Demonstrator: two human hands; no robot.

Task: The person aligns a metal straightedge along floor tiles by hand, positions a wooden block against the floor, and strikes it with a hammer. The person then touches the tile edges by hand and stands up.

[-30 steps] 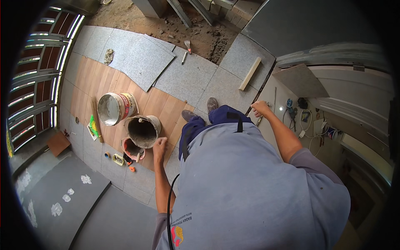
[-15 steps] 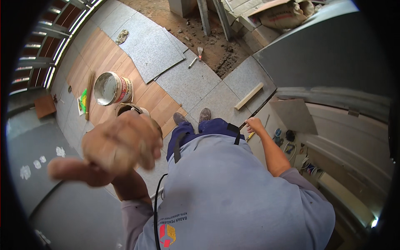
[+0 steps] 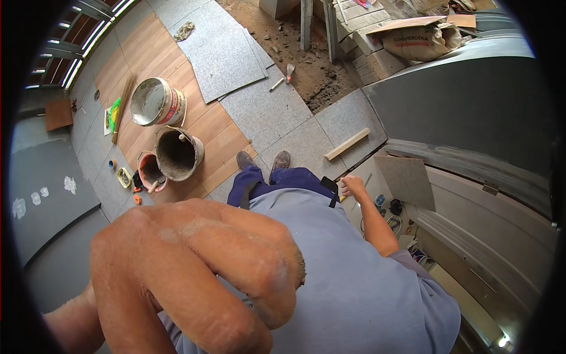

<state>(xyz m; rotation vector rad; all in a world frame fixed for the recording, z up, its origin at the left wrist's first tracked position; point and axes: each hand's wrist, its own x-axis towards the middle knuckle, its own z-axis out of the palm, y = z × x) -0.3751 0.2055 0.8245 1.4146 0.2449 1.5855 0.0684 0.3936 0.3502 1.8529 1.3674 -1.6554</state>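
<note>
My left hand (image 3: 188,265) looms close in the lower left, its back toward me. The fingers are bent downward with gaps between them, and no held thing shows. A dark, gritty patch marks one fingertip, and the thumb is hidden. Low beside my right thigh is my right hand (image 3: 354,186), small in view, fingers curled in. Just below it shows a bit of yellow (image 3: 343,199); whether the hand grips this I cannot make out. The hand is close to a black strap (image 3: 329,187) on my blue trousers.
On wood-look tiles stand a white bucket (image 3: 157,102), a mortar-stained bucket (image 3: 178,154) and a pinkish bucket (image 3: 152,169). Grey tiles (image 3: 227,65) lie beyond. A wooden batten (image 3: 348,144) and scraper (image 3: 290,72) are ahead. A loose tile (image 3: 407,182) leans at the right.
My left hand has come closer and moved down and right, uncovering the buckets behind it. Its outstretched thumb is now out of sight. The right hand stays by my thigh, still curled.
</note>
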